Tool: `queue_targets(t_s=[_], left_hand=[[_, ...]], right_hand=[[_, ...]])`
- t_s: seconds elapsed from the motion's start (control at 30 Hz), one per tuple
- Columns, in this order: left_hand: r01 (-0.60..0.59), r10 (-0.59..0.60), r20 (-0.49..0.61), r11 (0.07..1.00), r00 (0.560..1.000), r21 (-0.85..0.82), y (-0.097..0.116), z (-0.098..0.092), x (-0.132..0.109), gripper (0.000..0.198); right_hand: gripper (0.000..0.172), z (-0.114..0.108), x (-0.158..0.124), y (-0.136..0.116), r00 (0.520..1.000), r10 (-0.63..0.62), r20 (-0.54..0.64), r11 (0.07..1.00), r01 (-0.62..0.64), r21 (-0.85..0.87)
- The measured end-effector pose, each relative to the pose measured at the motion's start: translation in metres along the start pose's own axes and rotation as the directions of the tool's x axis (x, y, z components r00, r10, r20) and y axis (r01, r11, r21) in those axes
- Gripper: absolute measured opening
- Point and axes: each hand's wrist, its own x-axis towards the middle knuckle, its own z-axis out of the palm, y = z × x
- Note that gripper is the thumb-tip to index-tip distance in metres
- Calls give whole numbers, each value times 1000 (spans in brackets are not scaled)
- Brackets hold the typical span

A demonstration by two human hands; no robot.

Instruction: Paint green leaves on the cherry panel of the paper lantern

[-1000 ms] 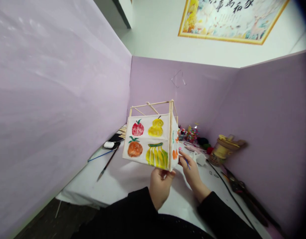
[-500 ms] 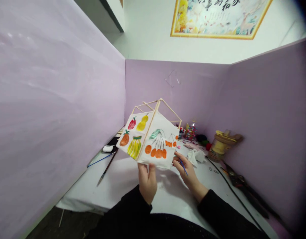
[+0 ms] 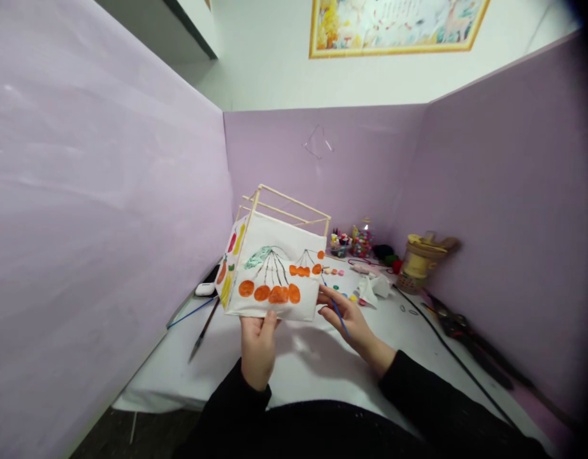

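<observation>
Booth: lilac panels (image 3: 322, 172) on three sides of a white-covered table (image 3: 174, 382).
Table, left: white case (image 3: 205, 289); dark-handled brush (image 3: 206, 326) lying nearby.
Painted box (image 3: 277, 255): held tilted above the table's middle; stick frame, cloth sides, orange fruit on the panel facing the wearer.
Left hand (image 3: 258, 350): pinching the box's lower edge, thumb in front.
Right hand (image 3: 351, 322): pinching a thin blue brush (image 3: 339, 315), fingertips at the box's right edge; contact cannot be determined.
Small tub (image 3: 340, 247): mixed red, white, yellow and dark items, too small to identify.
Clear jar (image 3: 363, 243): multicoloured small pieces.
Crumpled tissue (image 3: 374, 290): on the table, right of the right hand.
Yellow-brown pot (image 3: 420, 262): wood-coloured pieces protruding; interior hidden.
Change since one second ago: box rotated; fruit panel then frontal now narrow at left, orange panel frontal.
</observation>
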Motion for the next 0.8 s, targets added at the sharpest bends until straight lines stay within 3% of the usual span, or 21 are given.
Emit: queue_targets(t_s=[0.17, 0.27, 0.4, 0.5, 0.57, 0.63, 0.8], left_hand=[[67, -57, 52, 975, 997, -214, -2, 10, 4, 59], [158, -151, 46, 944, 987, -289, 1, 19, 10, 50], [346, -366, -9, 888, 931, -302, 2, 32, 24, 40], [440, -448, 37, 855, 893, -276, -5, 43, 38, 31], [444, -442, 66, 863, 895, -243, -17, 47, 49, 26], [369, -364, 63, 909, 929, -193, -30, 44, 61, 28], [185, -183, 70, 983, 981, -21, -49, 21, 90, 43]], right_hand=[[54, -3, -1, -7, 994, -10, -110, 999, 14, 29], [58, -6, 4, -4, 992, 4, -130, 1000, -3, 3], [69, -10, 17, 5, 994, 35, -104, 999, -36, -13], [69, -23, 28, 11, 989, 24, -149, 999, -27, -21], [66, -37, 33, 13, 967, 4, -254, 1000, -7, -12], [62, -56, 35, 16, 924, 6, -383, 1000, -5, 4], [64, -104, 33, 30, 822, 54, -566, 986, -134, -100]])
